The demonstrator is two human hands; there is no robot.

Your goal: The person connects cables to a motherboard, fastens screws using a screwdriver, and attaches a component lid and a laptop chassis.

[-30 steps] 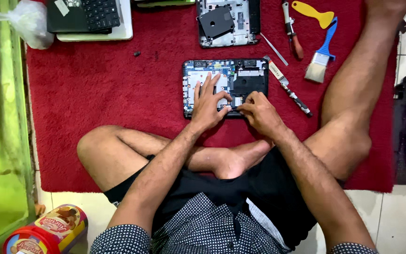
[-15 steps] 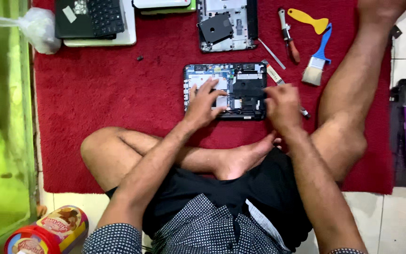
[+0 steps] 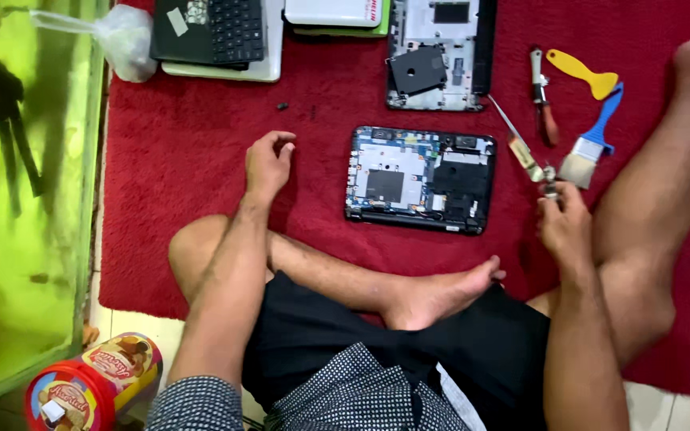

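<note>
An opened small laptop base [image 3: 421, 179] lies on the red mat [image 3: 193, 168] in front of my crossed legs, its circuit board and black parts exposed. My left hand [image 3: 267, 164] rests on the mat to the left of the laptop base. Its fingers are loosely curled and hold nothing. My right hand [image 3: 565, 227] is to the right of the base, fingers closed on the lower end of a thin screwdriver [image 3: 521, 148] that lies slanted on the mat.
Behind the base lie another dismantled laptop shell [image 3: 441, 52], a keyboard part [image 3: 217, 32] and a plastic bag [image 3: 125, 40]. A red-handled tool [image 3: 543, 100], yellow scraper [image 3: 580, 72] and blue-handled brush [image 3: 592, 152] lie at right. A green tank [image 3: 25, 199] and a tin [image 3: 93, 383] stand at left.
Both hands have left the laptop base. My left hand moved left onto the mat, and my right hand moved right to the screwdriver and closed on its end.
</note>
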